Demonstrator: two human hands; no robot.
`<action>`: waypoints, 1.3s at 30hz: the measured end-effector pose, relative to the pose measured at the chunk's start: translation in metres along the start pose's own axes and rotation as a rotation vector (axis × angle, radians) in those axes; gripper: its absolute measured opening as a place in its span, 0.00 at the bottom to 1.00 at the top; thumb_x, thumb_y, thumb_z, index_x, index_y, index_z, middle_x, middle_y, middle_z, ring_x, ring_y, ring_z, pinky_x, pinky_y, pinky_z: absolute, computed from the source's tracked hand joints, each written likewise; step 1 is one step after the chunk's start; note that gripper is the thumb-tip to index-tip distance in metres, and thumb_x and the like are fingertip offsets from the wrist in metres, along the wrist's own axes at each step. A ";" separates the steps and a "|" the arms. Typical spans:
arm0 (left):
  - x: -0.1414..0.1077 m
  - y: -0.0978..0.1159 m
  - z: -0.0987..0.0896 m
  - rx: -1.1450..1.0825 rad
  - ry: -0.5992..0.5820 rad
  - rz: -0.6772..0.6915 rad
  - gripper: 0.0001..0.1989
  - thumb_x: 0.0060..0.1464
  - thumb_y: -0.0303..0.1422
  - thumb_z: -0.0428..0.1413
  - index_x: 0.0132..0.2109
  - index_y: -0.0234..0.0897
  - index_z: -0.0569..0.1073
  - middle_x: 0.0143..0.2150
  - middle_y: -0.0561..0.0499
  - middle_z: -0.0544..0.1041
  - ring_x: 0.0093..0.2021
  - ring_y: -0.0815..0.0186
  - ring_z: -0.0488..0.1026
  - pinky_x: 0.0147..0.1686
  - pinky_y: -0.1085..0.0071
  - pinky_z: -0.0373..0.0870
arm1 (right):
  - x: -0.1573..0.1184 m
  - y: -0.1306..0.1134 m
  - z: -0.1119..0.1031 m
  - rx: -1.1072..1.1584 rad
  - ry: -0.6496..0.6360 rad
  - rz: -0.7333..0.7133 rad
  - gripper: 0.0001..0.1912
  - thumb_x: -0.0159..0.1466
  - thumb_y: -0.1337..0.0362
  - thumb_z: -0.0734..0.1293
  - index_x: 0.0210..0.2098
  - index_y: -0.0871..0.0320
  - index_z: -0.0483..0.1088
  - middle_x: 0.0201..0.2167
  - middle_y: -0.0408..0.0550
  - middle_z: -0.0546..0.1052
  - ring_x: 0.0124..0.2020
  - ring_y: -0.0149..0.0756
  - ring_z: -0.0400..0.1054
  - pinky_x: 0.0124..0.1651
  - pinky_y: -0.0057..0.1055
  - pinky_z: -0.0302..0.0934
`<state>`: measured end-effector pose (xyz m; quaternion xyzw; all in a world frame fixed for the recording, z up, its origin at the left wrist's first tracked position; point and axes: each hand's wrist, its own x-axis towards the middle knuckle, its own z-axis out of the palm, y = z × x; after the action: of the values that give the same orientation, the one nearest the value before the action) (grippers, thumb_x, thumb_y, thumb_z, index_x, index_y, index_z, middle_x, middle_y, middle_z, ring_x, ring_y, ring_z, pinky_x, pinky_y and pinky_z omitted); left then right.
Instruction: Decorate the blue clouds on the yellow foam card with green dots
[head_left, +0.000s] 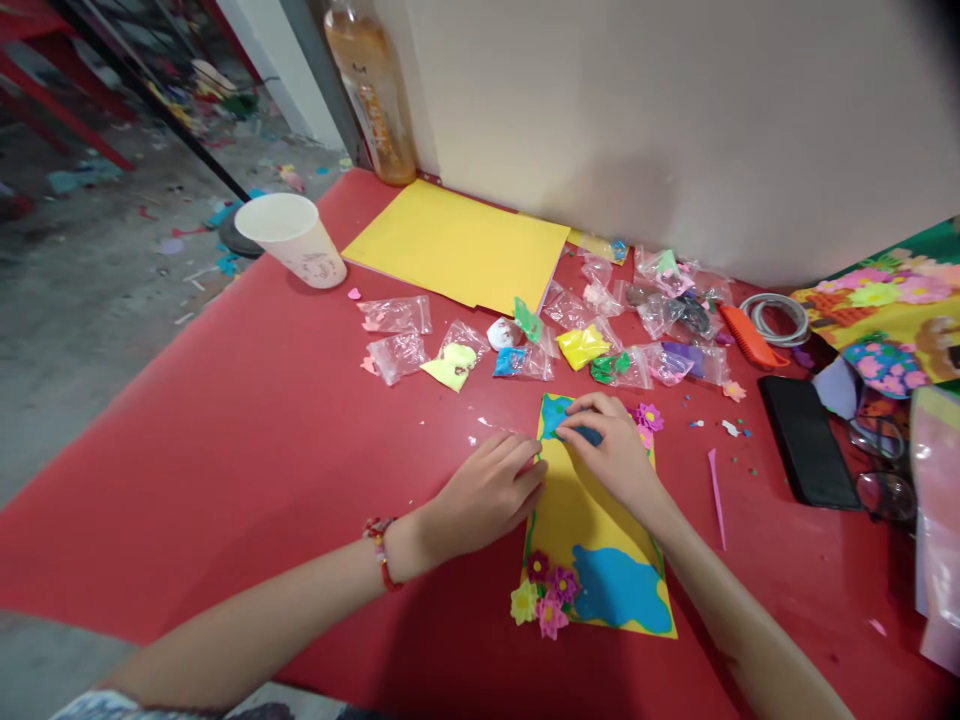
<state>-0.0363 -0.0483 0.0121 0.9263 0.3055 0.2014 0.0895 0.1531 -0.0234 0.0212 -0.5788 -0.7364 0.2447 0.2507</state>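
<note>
My right hand (613, 452) reaches up from lower right, grip nearly pinched over the blue patch atop the yellow card (592, 500); whether it holds anything, I cannot tell. Left hand (487, 492) at the card's left edge, fingers curled, grip unclear. Card flat on red worktop (300, 430). Beyond: clear bags (397, 356) of coloured pieces; upright bottle (379, 110) of amber liquid.

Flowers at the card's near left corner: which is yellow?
The leftmost flower; the pink one, purple one and dark red one all sit further right.
</note>
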 end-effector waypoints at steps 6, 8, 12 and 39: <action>-0.001 0.001 0.000 -0.069 -0.030 -0.054 0.10 0.62 0.28 0.45 0.38 0.31 0.70 0.41 0.41 0.70 0.39 0.59 0.67 0.40 0.63 0.69 | -0.004 -0.001 0.001 -0.038 0.028 -0.014 0.06 0.61 0.65 0.66 0.28 0.55 0.74 0.36 0.48 0.73 0.41 0.40 0.65 0.45 0.42 0.59; -0.002 0.001 0.001 -0.084 -0.038 -0.066 0.09 0.62 0.28 0.45 0.38 0.32 0.70 0.42 0.41 0.70 0.39 0.60 0.67 0.40 0.63 0.68 | -0.005 -0.001 0.003 -0.050 0.041 -0.016 0.07 0.61 0.65 0.65 0.28 0.55 0.74 0.36 0.48 0.73 0.41 0.40 0.65 0.45 0.41 0.59; -0.002 0.000 0.003 -0.084 -0.042 -0.066 0.09 0.61 0.27 0.45 0.39 0.32 0.70 0.42 0.41 0.70 0.39 0.60 0.67 0.40 0.63 0.68 | -0.006 -0.003 0.005 -0.077 0.070 -0.020 0.06 0.61 0.66 0.65 0.28 0.55 0.74 0.36 0.49 0.73 0.41 0.41 0.65 0.44 0.41 0.59; 0.012 0.002 0.008 0.176 -0.042 -0.104 0.25 0.58 0.42 0.49 0.56 0.25 0.65 0.59 0.26 0.63 0.61 0.40 0.58 0.55 0.46 0.60 | -0.059 0.011 -0.046 -0.150 0.224 -0.055 0.07 0.63 0.62 0.63 0.33 0.54 0.72 0.32 0.46 0.76 0.36 0.37 0.70 0.39 0.36 0.61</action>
<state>-0.0229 -0.0430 0.0099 0.9176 0.3677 0.1494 0.0243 0.2027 -0.0751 0.0440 -0.5991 -0.7356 0.1160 0.2940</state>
